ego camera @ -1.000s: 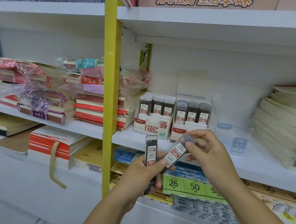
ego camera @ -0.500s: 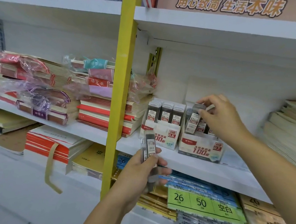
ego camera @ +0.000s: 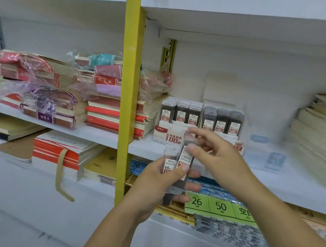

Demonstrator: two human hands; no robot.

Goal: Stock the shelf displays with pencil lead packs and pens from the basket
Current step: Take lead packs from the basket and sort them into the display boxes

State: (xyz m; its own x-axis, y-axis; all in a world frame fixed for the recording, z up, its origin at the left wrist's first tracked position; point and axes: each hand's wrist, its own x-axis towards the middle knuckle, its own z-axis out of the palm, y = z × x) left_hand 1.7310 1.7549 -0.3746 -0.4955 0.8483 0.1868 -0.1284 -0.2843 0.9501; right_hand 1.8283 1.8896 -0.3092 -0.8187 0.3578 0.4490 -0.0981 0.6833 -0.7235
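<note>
Head view: my right hand (ego camera: 220, 160) is back from the 0.7 box (ego camera: 238, 145) above my grip, 1 pack delivered. It now seems, through blur, to pinch the front pack (ego camera: 185, 158) of the pencil lead packs (ego camera: 169, 164) clutched in my left hand (ego camera: 156, 186). More remain. Readable: "0.5" on a held pack, "100" and "HB" on the 0.5 box (ego camera: 168, 137).

M&G and 0.5 on the held lead pack (ego camera: 167, 163). Behind it, the left box (ego camera: 168, 137) carries an M&G tag and a big red 100. In the right box (ego camera: 239, 146) the packs (ego camera: 221, 122) read 0.7, the box corner HB. Down below, the green label (ego camera: 210, 204) shows 26 and 50, the blue label (ego camera: 136, 165) 26. On the red notebook (ego camera: 104, 80): 语文本.
</note>
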